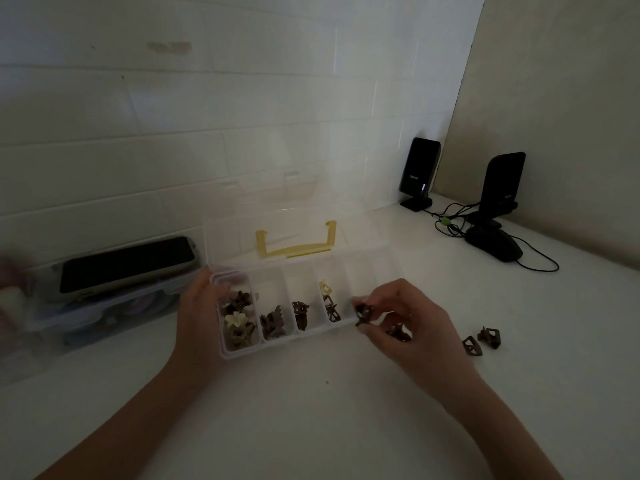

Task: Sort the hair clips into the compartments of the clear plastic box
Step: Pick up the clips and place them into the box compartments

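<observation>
Your left hand [201, 306] rests against the left end of the clear plastic box [377, 271], its fingers curled round that wall to steady it; they carry no clip. Your right hand [412, 317] hovers at the box's near rim, toward its right end, with the fingers closed on a dark hair clip [363, 311] pinched at the tips, and a second dark clip [399, 332] seems tucked under the palm, though the light is too dim to be sure. The box sits open near the middle of the table [311, 410], lid propped back toward the wall with its yellow handle [296, 249] showing. I judge the sort well past halfway: the four left compartments already hold clips, with the cream flower clip [236, 319] in the leftmost and a cream clip [325, 289] at the back of the fourth, while the compartments at the right end look empty. What is left, as far as shows, is what you hold plus two loose clips [481, 341] lying on the table well to the right of the box, toward the right edge. Likely the empty right compartments take these.
</observation>
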